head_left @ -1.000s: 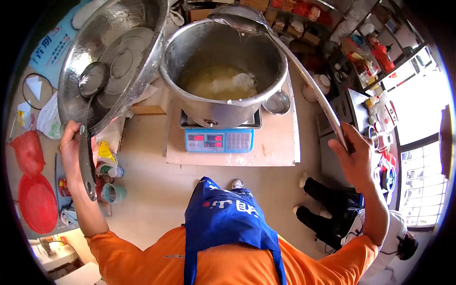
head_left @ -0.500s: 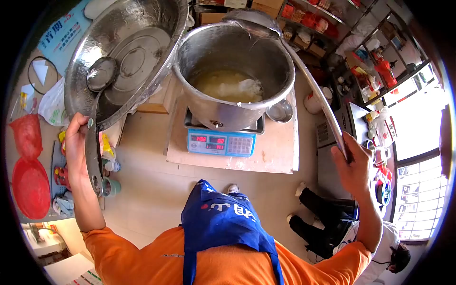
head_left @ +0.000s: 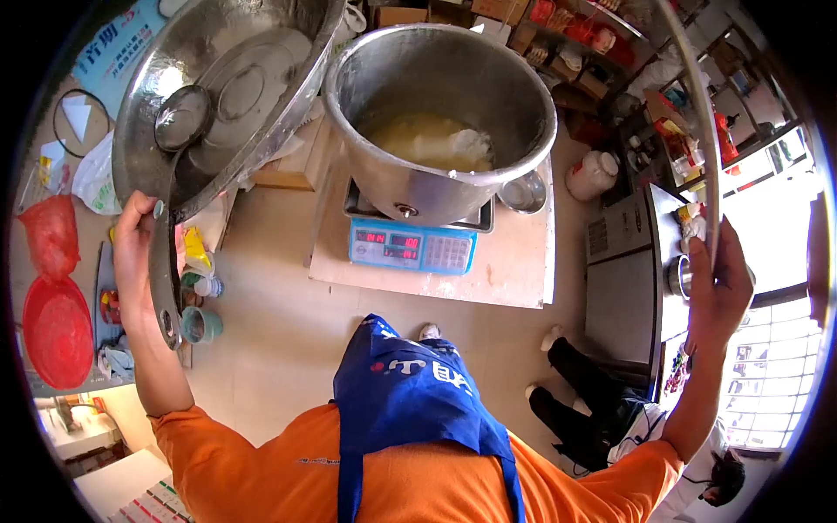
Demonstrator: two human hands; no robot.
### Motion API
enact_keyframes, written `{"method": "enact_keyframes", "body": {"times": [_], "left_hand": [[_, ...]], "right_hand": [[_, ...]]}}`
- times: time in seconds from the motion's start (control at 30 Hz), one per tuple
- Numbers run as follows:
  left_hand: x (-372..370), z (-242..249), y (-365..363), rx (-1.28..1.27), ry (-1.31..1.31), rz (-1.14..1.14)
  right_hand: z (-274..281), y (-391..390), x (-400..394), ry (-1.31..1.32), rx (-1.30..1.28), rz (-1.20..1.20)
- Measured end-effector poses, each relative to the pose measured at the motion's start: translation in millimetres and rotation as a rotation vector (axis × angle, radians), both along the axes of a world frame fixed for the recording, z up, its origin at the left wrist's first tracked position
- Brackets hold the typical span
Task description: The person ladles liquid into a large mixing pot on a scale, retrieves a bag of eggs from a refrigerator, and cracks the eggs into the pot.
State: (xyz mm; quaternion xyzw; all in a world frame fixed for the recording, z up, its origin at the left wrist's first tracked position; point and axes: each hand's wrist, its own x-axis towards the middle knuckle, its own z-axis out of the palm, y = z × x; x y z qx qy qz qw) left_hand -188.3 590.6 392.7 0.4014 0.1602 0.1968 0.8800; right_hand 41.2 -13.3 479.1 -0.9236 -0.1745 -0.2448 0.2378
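My left hand (head_left: 132, 253) is closed at the rim of a large metal basin (head_left: 261, 65), which is tilted up at the left. A ladle (head_left: 166, 261) lies against the basin, its bowl inside and its handle under my left fingers. On the right, my right hand (head_left: 724, 283) grips the handle of a long-handled ladle (head_left: 703, 105), whose bowl is out of view. Between my hands a deep metal pot (head_left: 405, 187) holds yellowish liquid with a white lump (head_left: 469, 148). The pot sits on a tray on a blue digital scale (head_left: 414, 247) with lit red digits.
The scale stands on a pale board (head_left: 514, 275), beside a small metal bowl (head_left: 523, 193). A white tub (head_left: 593, 174) and a cabinet (head_left: 619, 279) stand right. Another person in black trousers (head_left: 575, 375) is at lower right. A red basin (head_left: 57, 331) lies left.
My right hand has moved right and slightly up with the long-handled ladle, whose bowl has left the pot's rim and the view. The left hand keeps its hold on the basin.
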Motion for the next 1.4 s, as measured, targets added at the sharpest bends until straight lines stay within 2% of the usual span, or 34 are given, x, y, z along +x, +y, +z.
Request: {"method": "enact_keyframes", "body": {"times": [0.1,0.27,0.4,0.47,0.5,0.6,0.77,1.1,1.4], "left_hand": [[-5,0,1,0.013,0.028,0.013],[0,17,-23,-0.153,0.023,0.009],[-1,14,-24,-0.12,0.041,0.024],[-1,13,-25,-0.08,0.047,0.037],[0,13,-23,-0.073,0.039,0.039],[2,11,-17,-0.094,0.018,0.036],[-2,-1,-3,-0.141,0.01,0.028],[-7,-13,15,-0.077,-0.044,-0.007],[14,8,-31,-0.006,0.106,0.179]], "right_hand": [[7,11,-4,0.081,0.038,-0.1],[-12,9,-2,0.022,-0.069,0.006],[-10,5,-3,0.192,-0.203,-0.032],[-13,9,-1,0.181,-0.228,-0.062],[-11,7,1,0.206,-0.235,-0.004],[-15,11,1,0.205,-0.136,0.058],[-14,12,7,0.219,-0.14,0.124],[-13,17,14,0.157,-0.168,0.213],[-10,20,13,0.153,-0.19,0.156]]}}
